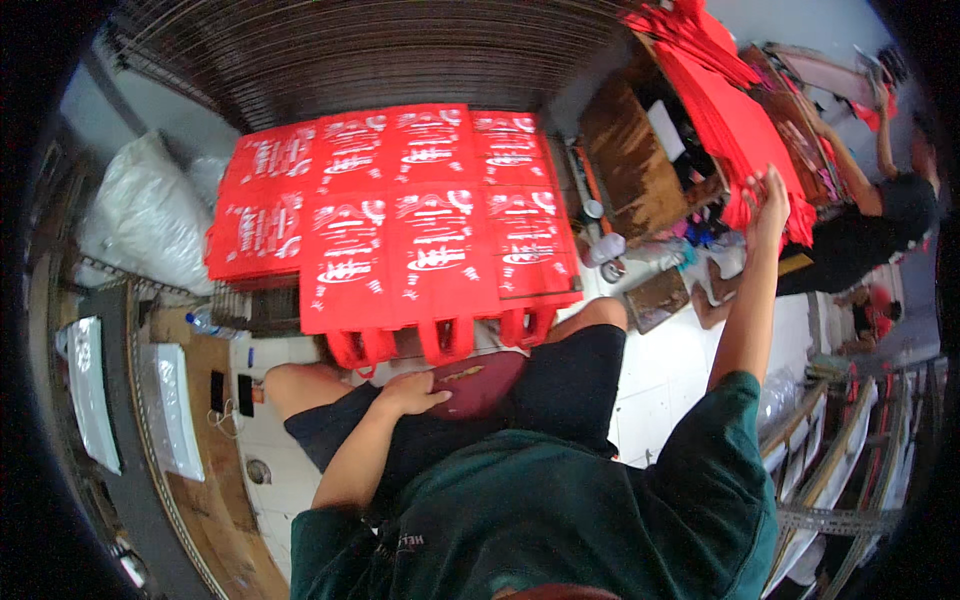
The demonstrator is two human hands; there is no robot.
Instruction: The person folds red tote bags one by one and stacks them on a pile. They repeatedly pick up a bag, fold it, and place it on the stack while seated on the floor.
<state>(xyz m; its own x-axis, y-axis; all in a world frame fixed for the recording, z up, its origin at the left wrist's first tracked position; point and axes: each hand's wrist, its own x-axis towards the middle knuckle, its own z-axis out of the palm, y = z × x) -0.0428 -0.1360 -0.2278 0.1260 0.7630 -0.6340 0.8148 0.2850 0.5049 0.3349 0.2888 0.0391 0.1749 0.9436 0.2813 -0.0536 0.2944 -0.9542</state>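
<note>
Left hand (408, 394), unclenched, rests on scuffed maroon surface (488, 385); right hand (770, 200) touches draped red fabric (735, 118), grip unclear.

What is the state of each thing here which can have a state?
Printed red bags: flat, side by side, some handles hanging.
Red fabric pile: layered, sloping.
Right hand: at the pile, grip unclear.
Left hand: resting, grip unclear.
Plastic sack: bulging.
Phone-like black slabs: side by side.

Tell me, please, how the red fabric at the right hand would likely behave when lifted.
The red fabric would probably flop, since its lower edges droop near the right hand. Single pieces are likely light, looking thin where layers overlap.
</note>
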